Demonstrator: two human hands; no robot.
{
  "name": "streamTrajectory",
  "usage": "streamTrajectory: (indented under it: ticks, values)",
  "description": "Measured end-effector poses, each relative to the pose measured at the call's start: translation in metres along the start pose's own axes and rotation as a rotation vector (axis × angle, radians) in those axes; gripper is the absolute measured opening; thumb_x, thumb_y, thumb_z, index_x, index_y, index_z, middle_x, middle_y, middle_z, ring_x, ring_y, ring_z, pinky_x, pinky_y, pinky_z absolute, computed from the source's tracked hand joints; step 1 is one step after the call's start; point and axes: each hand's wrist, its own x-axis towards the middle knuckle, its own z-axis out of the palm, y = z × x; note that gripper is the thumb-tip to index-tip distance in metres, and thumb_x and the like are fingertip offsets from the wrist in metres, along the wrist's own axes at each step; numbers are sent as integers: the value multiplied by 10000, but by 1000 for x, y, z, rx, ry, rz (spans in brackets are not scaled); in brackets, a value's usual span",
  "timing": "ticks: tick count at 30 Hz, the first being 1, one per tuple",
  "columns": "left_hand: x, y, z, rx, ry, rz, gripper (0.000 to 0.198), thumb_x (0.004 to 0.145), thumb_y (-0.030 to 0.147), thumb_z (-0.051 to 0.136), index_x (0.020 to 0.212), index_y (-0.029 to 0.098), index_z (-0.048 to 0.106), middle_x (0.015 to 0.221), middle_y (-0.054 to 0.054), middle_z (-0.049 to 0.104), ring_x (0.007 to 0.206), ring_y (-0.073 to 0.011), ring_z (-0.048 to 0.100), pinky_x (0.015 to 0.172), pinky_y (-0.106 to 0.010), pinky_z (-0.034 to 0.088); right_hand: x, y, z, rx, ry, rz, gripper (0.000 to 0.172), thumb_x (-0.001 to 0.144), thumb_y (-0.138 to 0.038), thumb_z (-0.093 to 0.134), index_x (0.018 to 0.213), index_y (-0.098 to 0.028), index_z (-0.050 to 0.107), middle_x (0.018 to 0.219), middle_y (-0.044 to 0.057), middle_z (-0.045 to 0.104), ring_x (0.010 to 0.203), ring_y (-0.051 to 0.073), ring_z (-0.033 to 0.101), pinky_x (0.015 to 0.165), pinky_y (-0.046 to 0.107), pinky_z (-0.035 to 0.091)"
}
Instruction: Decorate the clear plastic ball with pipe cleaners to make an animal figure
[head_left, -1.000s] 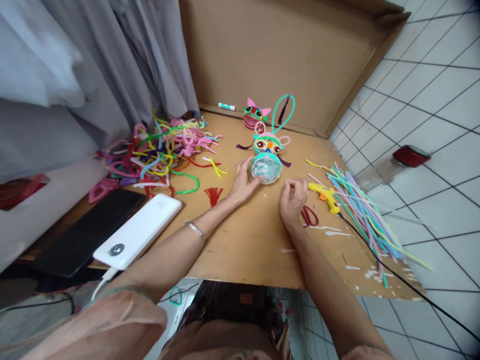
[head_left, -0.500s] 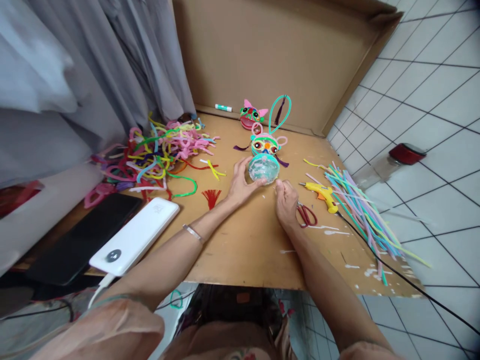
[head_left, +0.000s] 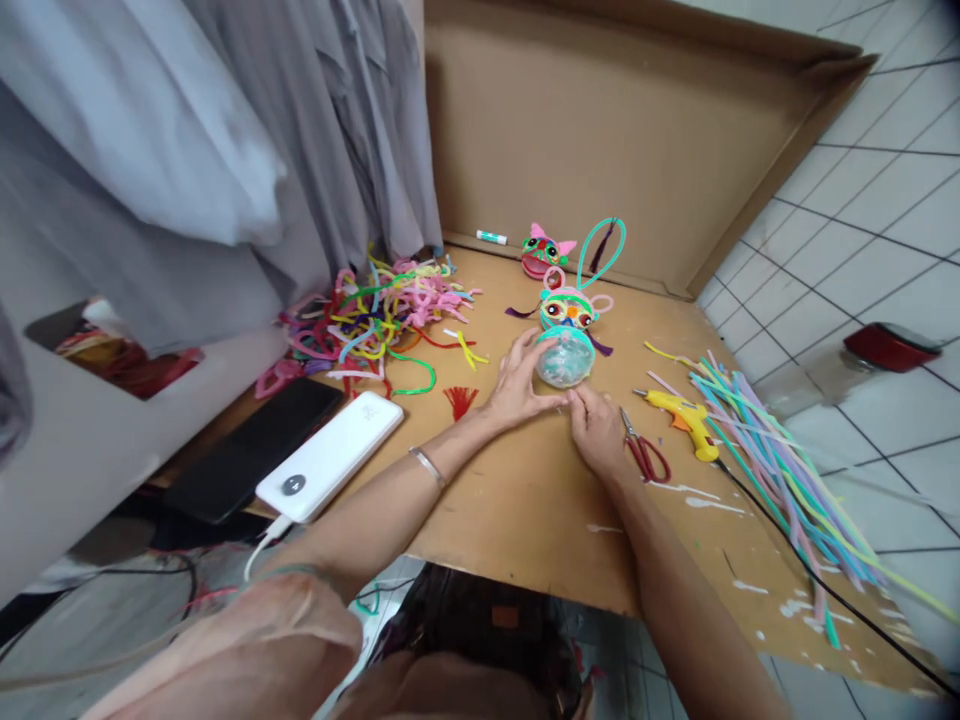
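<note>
A clear plastic half-ball (head_left: 564,362) with a teal fuzzy rim is tilted toward me at the middle of the table. My left hand (head_left: 519,385) grips it, fingers along its left side and thumb stretched below it. My right hand (head_left: 596,425) is closed, its fingertips pinched at the lower edge of the half-ball; what they hold is hidden. Right behind the half-ball is a pipe-cleaner animal head (head_left: 568,309) with big eyes, pink loop ears, a teal hanging loop and purple tassels. Whether the two are joined I cannot tell.
Red-handled scissors (head_left: 646,455) and a yellow glue gun (head_left: 694,420) lie right, beside straight pipe cleaners (head_left: 780,470). Left are tangled pipe cleaners (head_left: 390,310), a red tassel (head_left: 460,402), a white power bank (head_left: 330,455) and a black phone (head_left: 251,450). Behind stands another animal head (head_left: 544,255).
The view has shifted, so everything sits further right in the picture. My right hand has moved in from beside the half-ball to its lower edge, close to my left thumb.
</note>
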Motion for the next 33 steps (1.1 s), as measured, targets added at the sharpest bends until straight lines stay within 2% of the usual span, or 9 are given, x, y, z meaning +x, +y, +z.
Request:
streamTrajectory:
  ticks: [6,9,16,19,23,33]
  values:
    - [3,-4,-7,-3,-38,7,901,650,669,776,1405,264,497,1533,-168,332,1431,-371,365,1164,-568,333,-1,-1,0,128,-52,75,265,940,-378,371,736,-247,478,651,18,571,610,190,515,610,296,358]
    - [3,-3,-8,-2,-23,-22,927,636,667,786,1415,260,489,1541,-169,315,1412,-366,393,1163,-556,341,-1,-3,-1,219,-28,151,255,921,-427,445,766,-239,519,663,1,587,625,177,529,618,284,383]
    - [3,-3,-8,-13,-7,-67,938,634,633,809,1418,246,469,1533,-182,317,1465,-368,319,1178,-554,315,-1,-1,0,471,-27,287,228,878,-440,558,805,-224,563,684,-22,591,653,153,541,656,273,422]
    - [5,-5,-9,-15,9,-90,935,630,631,813,1413,251,470,1540,-175,311,1454,-370,336,1167,-552,332,-2,2,3,509,-57,301,217,840,-427,615,810,-215,577,725,-11,616,682,152,556,678,276,431]
    - [6,-6,-11,-6,-1,-75,948,620,657,804,1418,269,468,1546,-165,315,1442,-375,351,1163,-558,332,-3,2,7,611,-35,326,242,797,-419,674,870,-221,553,793,-5,635,733,156,590,703,278,457]
    - [6,-5,-13,6,-50,-31,951,633,704,761,1436,293,462,1556,-161,312,1452,-397,328,1159,-591,319,1,1,6,673,-55,383,289,735,-448,722,794,-214,562,674,-27,575,623,133,516,619,265,407]
